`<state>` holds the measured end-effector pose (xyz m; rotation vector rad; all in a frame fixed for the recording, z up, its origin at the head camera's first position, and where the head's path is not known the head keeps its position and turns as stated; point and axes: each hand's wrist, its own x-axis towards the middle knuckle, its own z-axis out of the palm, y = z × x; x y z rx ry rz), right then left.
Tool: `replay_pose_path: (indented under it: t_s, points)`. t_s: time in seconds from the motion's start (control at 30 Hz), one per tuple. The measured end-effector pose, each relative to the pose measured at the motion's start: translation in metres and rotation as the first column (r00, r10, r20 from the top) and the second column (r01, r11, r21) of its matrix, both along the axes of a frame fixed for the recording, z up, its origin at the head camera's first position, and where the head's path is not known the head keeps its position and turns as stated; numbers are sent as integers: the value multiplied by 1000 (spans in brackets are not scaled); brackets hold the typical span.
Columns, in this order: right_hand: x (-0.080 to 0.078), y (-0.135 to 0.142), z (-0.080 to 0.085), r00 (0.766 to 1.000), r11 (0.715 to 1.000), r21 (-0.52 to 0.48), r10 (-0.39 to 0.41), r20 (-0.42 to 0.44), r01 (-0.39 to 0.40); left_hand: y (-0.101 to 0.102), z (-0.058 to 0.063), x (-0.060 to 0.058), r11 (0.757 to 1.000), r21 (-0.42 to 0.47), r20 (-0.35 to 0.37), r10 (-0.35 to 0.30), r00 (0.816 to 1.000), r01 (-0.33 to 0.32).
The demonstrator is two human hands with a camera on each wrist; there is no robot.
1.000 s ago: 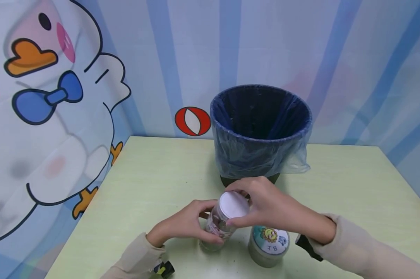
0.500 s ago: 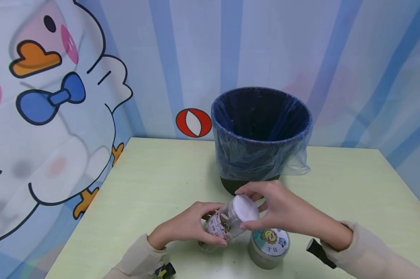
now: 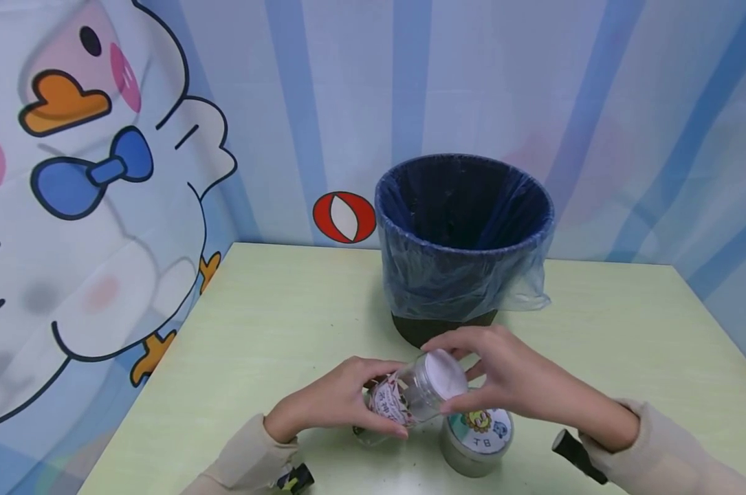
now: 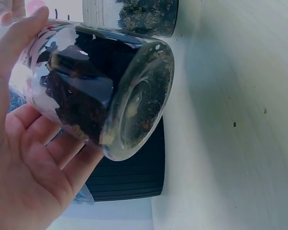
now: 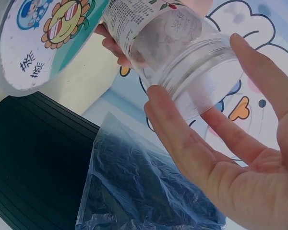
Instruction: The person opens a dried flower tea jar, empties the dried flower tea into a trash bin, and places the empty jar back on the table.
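Note:
A clear jar (image 3: 417,395) with a printed label is tilted over, its pale lid (image 3: 445,375) pointing up and right. My left hand (image 3: 335,399) grips the jar's body, with the thumb on the near side. Dark dried pieces show through the wall near the jar's base (image 4: 141,103) in the left wrist view, and the base is raised off the table. With thumb and fingertips, my right hand (image 3: 502,381) holds the lid by its edge. Just right of the held jar stands a second jar (image 3: 474,462); its round lid (image 5: 43,43) carries a smiling sunflower.
Behind the hands stands a dark bin (image 3: 437,330), lined with a blue plastic bag (image 3: 447,285) folded over its rim. The pale table (image 3: 298,302) has a few tiny specks on it. A printed cartoon backdrop (image 3: 348,103) hangs behind.
The held jar has tipped further over to the right. My right hand has moved right and slightly nearer along with the lid; the second jar stays where it was.

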<state>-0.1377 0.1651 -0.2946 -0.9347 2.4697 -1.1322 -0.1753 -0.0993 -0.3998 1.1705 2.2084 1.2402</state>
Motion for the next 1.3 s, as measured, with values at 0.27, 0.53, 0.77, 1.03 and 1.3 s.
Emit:
replay_pose_path:
  t_s: [0.27, 0.53, 0.77, 1.03, 1.3]
  points:
    - [1, 3, -1, 999, 999, -7, 36, -6, -36, 2, 3, -1, 1000, -2, -13, 0, 1000, -1]
    - [2, 4, -3, 994, 997, 12, 77, -83, -76, 2, 4, 0, 1000, 7, -27, -3, 1000, 4]
    - [1, 4, -6, 970, 984, 67, 176, -166, -167, 1, 5, 1, 1000, 13, -57, 10, 998, -9]
    - [-1, 4, -9, 951, 973, 71, 228, -209, -218, 0, 6, 1, 1000, -8, -150, 19, 988, -20]
    - [-2, 7, -10, 936, 966, 92, 259, -239, -244, 0, 8, 1, 1000, -15, -202, 20, 979, -24]
